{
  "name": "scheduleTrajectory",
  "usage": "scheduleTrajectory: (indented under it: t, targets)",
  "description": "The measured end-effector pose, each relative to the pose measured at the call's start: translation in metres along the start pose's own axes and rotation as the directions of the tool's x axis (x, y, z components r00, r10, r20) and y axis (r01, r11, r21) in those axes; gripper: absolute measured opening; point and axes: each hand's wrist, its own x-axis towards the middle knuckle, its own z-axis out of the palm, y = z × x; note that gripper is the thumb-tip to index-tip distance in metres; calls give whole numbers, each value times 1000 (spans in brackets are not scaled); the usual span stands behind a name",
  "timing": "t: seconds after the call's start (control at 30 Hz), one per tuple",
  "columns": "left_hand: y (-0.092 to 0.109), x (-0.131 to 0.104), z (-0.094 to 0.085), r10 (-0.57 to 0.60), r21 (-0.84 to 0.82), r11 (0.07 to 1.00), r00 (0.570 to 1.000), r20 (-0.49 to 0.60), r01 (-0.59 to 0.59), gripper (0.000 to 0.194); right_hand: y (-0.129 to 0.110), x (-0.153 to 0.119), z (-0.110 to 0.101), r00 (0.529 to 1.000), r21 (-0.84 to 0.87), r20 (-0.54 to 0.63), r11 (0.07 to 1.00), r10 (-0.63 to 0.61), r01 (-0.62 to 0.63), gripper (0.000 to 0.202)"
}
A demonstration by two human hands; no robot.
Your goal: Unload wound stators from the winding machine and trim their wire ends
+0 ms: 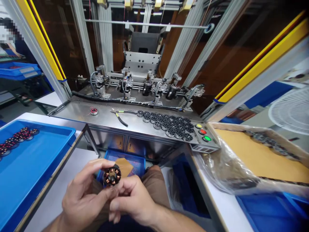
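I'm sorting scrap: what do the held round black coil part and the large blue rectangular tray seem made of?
Round black coil part: probably copper windings, given their shiny orange-brown colour; rim material unclear.
Large blue rectangular tray: likely smooth plastic, given its even colour and soft sheen.

Motor stator (112,176), approx. round, blk outer rim, copper windings spaced around the inside, dark parts nr. the ctr. (no. of coils too small to count w/ certainty). Open face turned up twd. the viewer, slightly tilted. Held in mid-air, in front of the counter (103,120). L hand (82,193) grips it by the rim, index finger over the top, thumb at the bottom; R hand (136,199) is at the lower R edge, exact contact hidden by the fingers.
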Motion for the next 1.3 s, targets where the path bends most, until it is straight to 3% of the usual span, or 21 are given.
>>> scheduleTrajectory:
  t: [0.17,0.27,0.4,0.47,0.57,0.77,1.0,1.1,1.2,1.3]
  targets:
    - [0,4,2,-117,-25,993,991,-68,115,63,3,-13,-8,999,-34,17,998,48,-47,33]
    - [1,6,0,-211,-85,974,977,-22,208,59,-8,-16,-16,998,-71,41,996,52,-49,31]
    - [-2,3,-3,-306,-128,939,944,121,320,51,-40,-12,-21,985,-168,-62,974,-162,149,39]
    - [-5,0,-3,-327,-137,924,924,197,356,49,-53,-9,-18,972,-229,-89,954,-217,192,41]
    - [-8,-3,1,-337,-146,916,914,225,374,50,-60,-6,-12,978,-282,-103,949,-179,144,41]
    - [-10,-3,6,-351,-218,900,924,153,378,62,-51,-8,-11,984,-288,-77,948,-160,132,44]
    - [-12,0,1,-505,-398,748,845,178,531,59,-41,-28,-32,997,-467,11,881,-73,69,42]
    - [-3,1,5,-586,-384,723,804,98,574,56,-53,-34,-49,999,-547,45,836,-22,43,37]
    - [7,1,11,-605,-334,751,796,-3,570,50,-74,-37,-51,984,-586,-20,800,-177,132,36]
    - [11,-1,17,-593,-269,779,805,-20,567,46,-87,-34,-35,932,-654,-14,709,-361,265,33]
